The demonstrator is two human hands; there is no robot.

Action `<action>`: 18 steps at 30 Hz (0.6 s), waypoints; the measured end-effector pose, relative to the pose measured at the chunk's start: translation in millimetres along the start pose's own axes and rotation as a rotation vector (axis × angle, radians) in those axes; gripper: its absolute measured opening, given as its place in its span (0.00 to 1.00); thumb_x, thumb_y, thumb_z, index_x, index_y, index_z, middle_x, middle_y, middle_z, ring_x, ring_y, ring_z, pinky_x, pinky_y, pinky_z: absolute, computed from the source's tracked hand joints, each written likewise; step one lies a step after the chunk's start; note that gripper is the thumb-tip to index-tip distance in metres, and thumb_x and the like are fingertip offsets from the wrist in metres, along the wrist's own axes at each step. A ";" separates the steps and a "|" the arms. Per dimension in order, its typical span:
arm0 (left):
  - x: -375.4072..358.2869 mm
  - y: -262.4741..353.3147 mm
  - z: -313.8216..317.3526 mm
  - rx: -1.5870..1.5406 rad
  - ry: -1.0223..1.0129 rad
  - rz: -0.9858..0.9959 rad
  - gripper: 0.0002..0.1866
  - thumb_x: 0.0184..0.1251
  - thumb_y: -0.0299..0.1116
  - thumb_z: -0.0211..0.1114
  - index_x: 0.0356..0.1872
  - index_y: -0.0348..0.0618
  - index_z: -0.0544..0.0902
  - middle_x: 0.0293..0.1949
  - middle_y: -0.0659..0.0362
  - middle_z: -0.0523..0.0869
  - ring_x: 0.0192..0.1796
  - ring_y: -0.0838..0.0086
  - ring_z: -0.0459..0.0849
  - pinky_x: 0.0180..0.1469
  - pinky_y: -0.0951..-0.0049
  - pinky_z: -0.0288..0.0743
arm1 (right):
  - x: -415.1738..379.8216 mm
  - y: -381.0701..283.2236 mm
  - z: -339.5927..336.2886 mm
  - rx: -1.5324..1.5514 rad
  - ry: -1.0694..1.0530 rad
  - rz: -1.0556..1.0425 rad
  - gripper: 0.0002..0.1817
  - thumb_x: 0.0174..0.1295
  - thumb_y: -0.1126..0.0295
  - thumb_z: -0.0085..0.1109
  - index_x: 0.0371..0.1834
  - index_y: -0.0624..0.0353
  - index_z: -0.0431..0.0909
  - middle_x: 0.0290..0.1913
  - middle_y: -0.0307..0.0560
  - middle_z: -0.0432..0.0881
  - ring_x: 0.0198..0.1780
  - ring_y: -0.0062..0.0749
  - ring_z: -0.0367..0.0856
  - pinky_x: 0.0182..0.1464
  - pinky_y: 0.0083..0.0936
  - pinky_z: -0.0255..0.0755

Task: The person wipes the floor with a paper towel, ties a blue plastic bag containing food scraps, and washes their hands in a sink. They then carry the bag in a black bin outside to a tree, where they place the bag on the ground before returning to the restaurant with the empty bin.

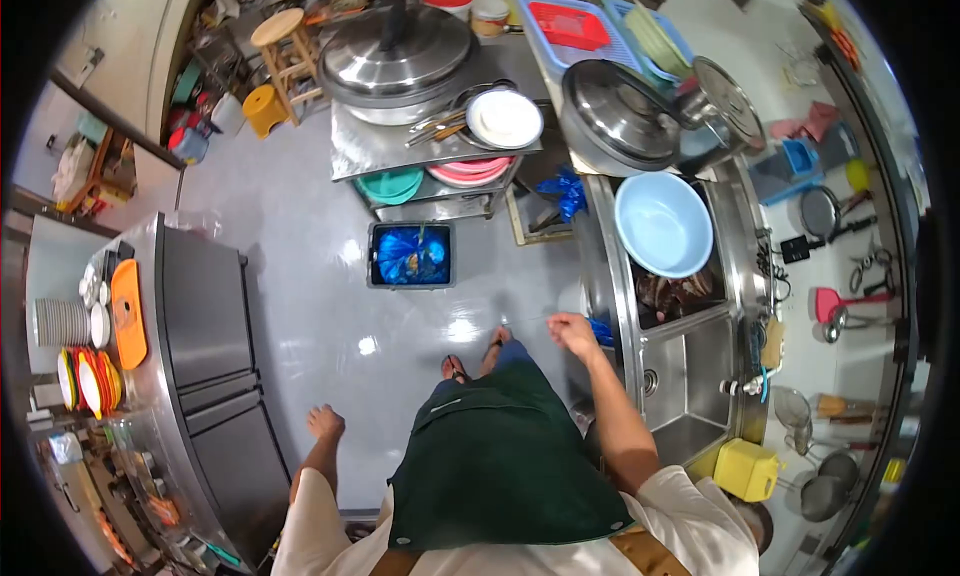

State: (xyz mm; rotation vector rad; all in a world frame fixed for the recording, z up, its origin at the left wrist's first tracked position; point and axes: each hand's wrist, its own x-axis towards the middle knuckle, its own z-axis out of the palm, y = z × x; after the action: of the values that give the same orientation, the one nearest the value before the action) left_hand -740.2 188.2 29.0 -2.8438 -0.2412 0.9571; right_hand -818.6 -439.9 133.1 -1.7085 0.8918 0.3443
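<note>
My left hand [325,423] hangs over the grey floor, fingers loosely apart and nothing visible in it. At the left edge of the sink counter is my right hand [572,333], its fingers curled in and no object seen in them. A blue item [601,332] lies just beside it, against the counter's side. On the counter to the right, a light blue basin [663,224] rests over a sink [690,376] compartment holding dark items. A black crate [374,276] with a blue bag [412,255] in it stands on the floor ahead.
A steel table [350,156] ahead holds a large lidded pan [398,56] and white plates [504,119]. Left is a grey cabinet [205,306] with stacked dishes and an orange board [128,314]. A yellow jug [746,470] stands right of the sink. Utensils hang on the right wall.
</note>
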 end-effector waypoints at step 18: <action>-43.8 74.8 -4.6 -0.845 0.051 -0.218 0.16 0.62 0.31 0.63 0.50 0.37 0.82 0.49 0.44 0.84 0.55 0.51 0.80 0.61 0.59 0.70 | 363.3 -147.4 294.5 -0.754 -0.151 -0.201 0.20 0.54 0.62 0.70 0.52 0.48 0.80 0.54 0.52 0.79 0.59 0.48 0.76 0.57 0.43 0.73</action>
State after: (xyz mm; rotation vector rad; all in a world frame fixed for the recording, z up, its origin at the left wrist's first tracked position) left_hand -763.6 106.3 45.3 -3.4334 -1.1711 0.8761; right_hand -407.9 -295.7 -92.8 -2.3973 0.4881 0.7248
